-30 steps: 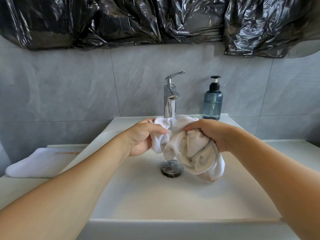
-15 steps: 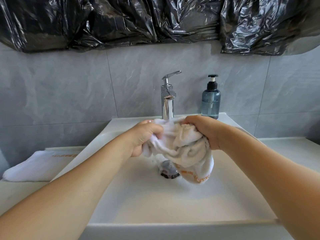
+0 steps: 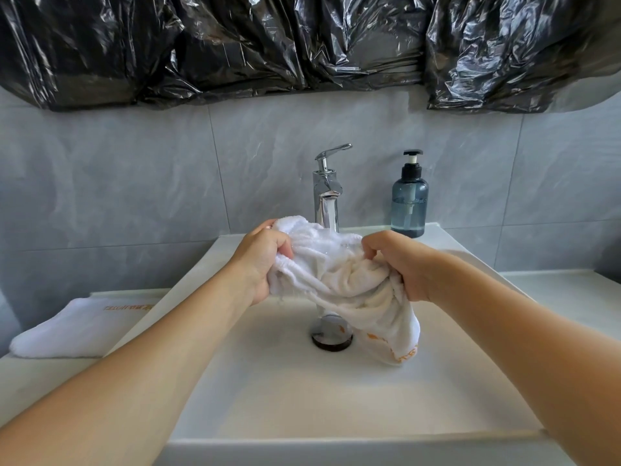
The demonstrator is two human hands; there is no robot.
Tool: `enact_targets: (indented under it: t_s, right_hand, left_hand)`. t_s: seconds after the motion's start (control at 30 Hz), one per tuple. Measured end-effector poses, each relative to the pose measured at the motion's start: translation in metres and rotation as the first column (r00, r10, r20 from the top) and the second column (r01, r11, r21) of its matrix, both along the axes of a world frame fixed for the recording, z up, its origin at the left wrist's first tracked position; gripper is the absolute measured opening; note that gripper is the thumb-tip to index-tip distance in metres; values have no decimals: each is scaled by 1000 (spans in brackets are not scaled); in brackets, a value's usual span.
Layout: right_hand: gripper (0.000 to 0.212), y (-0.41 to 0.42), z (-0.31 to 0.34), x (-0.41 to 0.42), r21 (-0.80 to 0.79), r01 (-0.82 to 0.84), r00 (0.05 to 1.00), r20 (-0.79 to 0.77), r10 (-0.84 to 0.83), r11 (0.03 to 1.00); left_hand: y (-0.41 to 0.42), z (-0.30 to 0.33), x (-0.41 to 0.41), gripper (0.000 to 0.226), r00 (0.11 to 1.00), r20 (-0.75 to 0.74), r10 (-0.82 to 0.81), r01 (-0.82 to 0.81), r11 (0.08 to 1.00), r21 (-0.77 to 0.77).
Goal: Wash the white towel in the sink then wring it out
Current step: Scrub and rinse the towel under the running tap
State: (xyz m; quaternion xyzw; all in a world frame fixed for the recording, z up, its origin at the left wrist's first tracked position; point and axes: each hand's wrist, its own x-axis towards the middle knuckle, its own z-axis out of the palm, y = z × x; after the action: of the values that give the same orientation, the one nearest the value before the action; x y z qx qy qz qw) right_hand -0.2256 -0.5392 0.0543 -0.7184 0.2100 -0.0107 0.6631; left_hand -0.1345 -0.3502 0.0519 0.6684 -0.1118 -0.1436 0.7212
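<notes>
The white towel (image 3: 339,277) is bunched up over the white sink (image 3: 302,398), right under the chrome faucet (image 3: 326,193), where a stream of water runs onto it. My left hand (image 3: 265,260) grips its left end and my right hand (image 3: 403,264) grips its right end. A loose end with orange lettering hangs down on the right, next to the drain (image 3: 332,332).
A blue soap dispenser (image 3: 409,200) stands on the sink's back rim, right of the faucet. A second folded white towel (image 3: 80,326) lies on the counter to the left. Black plastic sheeting (image 3: 302,45) covers the wall above the grey tiles.
My hands have moved apart and stretched the towel out between them under the faucet. The hanging end has dropped lower on the right.
</notes>
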Motion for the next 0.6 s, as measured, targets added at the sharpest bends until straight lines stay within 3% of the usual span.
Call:
enact_targets:
  t_s: [0.07, 0.17, 0.33, 0.43, 0.53, 0.6]
  right_hand:
    - [13, 1, -3, 3, -82, 84, 993, 90, -76, 993]
    - [31, -1, -8, 9, -146, 199, 960, 227, -163, 969]
    - [33, -7, -6, 12, -224, 344, 860, 466, -209, 912]
    - [36, -9, -4, 11, -576, 420, 825, 565, -31, 701]
    - [37, -2, 0, 3, -801, 337, 878, 457, 142, 495]
    - [67, 3, 0, -2, -891, 210, 923, 316, 217, 403]
  left_hand:
    - [-1, -2, 1, 50, 999, 38, -13, 13, 1000, -5]
    - [-4, -3, 0, 57, 991, 130, -19, 21, 1000, -11]
    - [-10, -10, 0, 57, 960, 278, -34, 32, 999, 11]
    - [-15, -12, -4, 51, 946, 323, -22, 39, 998, -45]
    - [-17, -10, -7, 44, 954, 299, 8, 39, 988, -150]
    - [-16, -8, -8, 42, 959, 281, 30, 26, 981, -193]
